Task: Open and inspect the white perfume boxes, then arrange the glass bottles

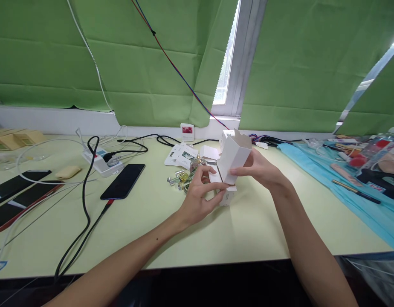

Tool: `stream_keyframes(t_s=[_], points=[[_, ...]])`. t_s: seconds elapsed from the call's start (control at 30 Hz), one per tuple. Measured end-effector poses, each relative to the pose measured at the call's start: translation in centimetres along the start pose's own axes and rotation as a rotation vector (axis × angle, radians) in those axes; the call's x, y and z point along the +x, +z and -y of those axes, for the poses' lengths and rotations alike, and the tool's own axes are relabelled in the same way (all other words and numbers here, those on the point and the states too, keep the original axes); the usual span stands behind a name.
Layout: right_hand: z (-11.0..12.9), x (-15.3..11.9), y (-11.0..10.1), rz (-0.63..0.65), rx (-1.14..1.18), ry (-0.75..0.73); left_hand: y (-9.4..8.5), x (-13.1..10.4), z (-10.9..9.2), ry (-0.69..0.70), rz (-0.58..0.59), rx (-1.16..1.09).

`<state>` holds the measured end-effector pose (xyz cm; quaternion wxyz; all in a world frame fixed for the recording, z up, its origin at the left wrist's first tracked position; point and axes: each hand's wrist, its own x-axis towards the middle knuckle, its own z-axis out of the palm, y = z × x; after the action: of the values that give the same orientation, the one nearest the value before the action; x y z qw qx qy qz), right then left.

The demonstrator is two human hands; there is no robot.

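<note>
My right hand (261, 168) is closed around a small white cardboard box (234, 155), tilted, with a flap sticking up at its top. Below it, close to the table, is another white box piece (228, 197) with small print. My left hand (200, 196) has its fingers bent around this lower piece, at the seam between the two. Whether the two pieces are joined is hidden by the fingers. Behind the left hand lie a heap of small shiny metal and yellow pieces (178, 178) and a clear, rounded item (198, 162), partly covered.
Printed white packets (181, 155) lie behind my hands, near a small card with a red picture (187, 132). To the left are a black phone (123, 181) on a cable and a white power strip (102, 162). A blue sheet (331, 179) with clutter lies to the right.
</note>
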<state>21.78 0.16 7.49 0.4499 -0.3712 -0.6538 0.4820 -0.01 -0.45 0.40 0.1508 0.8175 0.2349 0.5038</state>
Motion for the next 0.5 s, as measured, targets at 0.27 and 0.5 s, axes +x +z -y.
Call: stream_keyframes(t_s=[0.27, 0.5], points=[[0.23, -0.07, 0.05, 0.008, -0.003, -0.006, 0.03, 0.02, -0.02, 0.002, -0.007, 0.009], [0.00, -0.07, -0.17, 0.009, -0.024, -0.006, 0.08, -0.03, 0.07, 0.009, -0.017, -0.020]])
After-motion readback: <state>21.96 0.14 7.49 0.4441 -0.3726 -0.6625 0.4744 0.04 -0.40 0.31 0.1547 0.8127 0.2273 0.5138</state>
